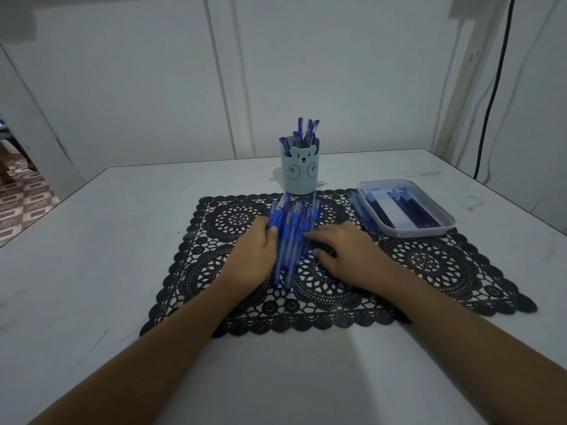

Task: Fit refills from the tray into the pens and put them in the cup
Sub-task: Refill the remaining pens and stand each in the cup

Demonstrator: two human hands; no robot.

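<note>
Your hands close in on a pile of pens (291,237) at the middle of the lace mat (429,262). Your left hand (254,253) cups the pile's left side, thumb curled over the blue caps. Your right hand (346,253) lies flat, fingers spread, tips touching the pile's right side. Just beyond, at the mat's far edge, the bear cup (302,173) holds upright pens (306,130). The tray (429,233) of refills (383,213) sits at far right, partly on the mat, on the white table (92,271).
</note>
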